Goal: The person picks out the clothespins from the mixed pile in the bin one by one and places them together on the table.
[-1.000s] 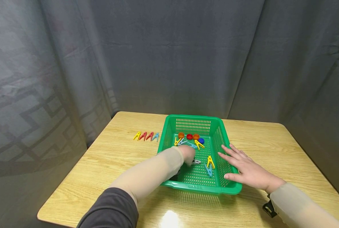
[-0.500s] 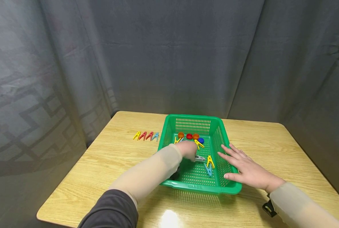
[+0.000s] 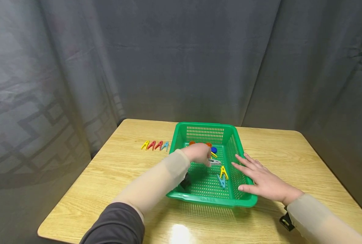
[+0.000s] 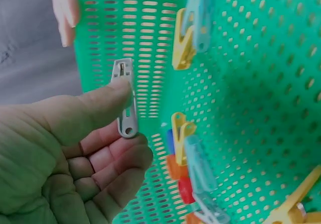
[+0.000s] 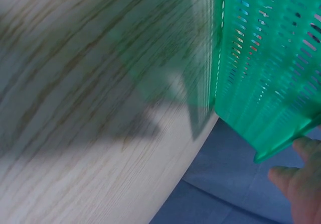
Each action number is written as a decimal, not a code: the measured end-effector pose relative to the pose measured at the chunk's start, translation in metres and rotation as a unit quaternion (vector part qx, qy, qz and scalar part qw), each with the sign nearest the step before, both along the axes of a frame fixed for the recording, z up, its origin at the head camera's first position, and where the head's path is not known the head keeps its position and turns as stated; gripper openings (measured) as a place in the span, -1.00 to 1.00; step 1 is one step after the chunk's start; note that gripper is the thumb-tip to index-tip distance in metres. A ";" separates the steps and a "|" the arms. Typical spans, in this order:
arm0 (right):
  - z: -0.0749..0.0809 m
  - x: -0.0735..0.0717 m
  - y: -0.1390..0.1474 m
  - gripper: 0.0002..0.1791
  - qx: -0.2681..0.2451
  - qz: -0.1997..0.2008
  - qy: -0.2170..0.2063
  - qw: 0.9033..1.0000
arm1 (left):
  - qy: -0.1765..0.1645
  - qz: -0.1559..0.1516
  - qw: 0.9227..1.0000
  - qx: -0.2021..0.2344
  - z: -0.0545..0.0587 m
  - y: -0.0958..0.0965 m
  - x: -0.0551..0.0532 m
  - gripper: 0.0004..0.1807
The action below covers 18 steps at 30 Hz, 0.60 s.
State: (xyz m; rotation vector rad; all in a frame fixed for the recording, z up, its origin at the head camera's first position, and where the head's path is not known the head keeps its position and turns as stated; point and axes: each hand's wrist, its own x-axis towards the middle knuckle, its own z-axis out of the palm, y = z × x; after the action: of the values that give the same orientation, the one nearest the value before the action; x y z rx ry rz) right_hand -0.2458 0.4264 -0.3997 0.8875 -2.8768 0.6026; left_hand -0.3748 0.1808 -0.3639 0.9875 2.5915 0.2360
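My left hand (image 3: 199, 153) is inside the green plastic basket (image 3: 211, 201) and pinches a grey clothespin (image 4: 127, 118) between thumb and fingers. Seen from the left wrist, the clothespin stands lengthwise past the thumb tip, raised off the basket floor. Below it in the basket lie a yellow clothespin (image 3: 224, 172) and a light blue clothespin (image 3: 221, 181). Others are partly hidden behind the left hand. With fingers spread, my right hand (image 3: 261, 180) rests on the basket's right rim; its fingertips (image 5: 302, 144) show at the rim in the right wrist view.
On the wooden table (image 3: 113, 183), left of the basket, a row of clothespins includes a yellow one (image 3: 145, 145), two red ones and a light blue one (image 3: 165, 146). A blue cap (image 3: 214, 149) and orange and red caps sit along the basket's far end. Grey curtains hang behind.
My left hand has lifted the grey clothespin up from the basket floor and shifted it toward the far end. The right hand stays on the rim.
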 end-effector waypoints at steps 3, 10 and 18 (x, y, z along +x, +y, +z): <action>0.000 -0.001 0.000 -0.23 0.003 0.001 0.001 1.000 | -0.011 0.002 1.000 0.020 0.009 -0.003 -0.001 -0.77; 0.000 -0.001 0.000 -0.22 0.003 -0.002 -0.005 1.000 | -0.020 0.016 0.998 0.061 0.028 -0.013 -0.002 -0.69; 0.000 0.000 -0.001 -0.22 0.003 -0.004 -0.006 1.000 | -0.015 0.024 0.994 0.108 0.044 -0.030 -0.006 -0.75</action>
State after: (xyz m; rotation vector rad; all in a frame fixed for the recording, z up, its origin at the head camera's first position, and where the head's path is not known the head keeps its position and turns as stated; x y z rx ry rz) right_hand -0.2460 0.4259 -0.3997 0.8771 -2.8922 0.6009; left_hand -0.3808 0.1512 -0.3199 0.9835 2.6046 0.5499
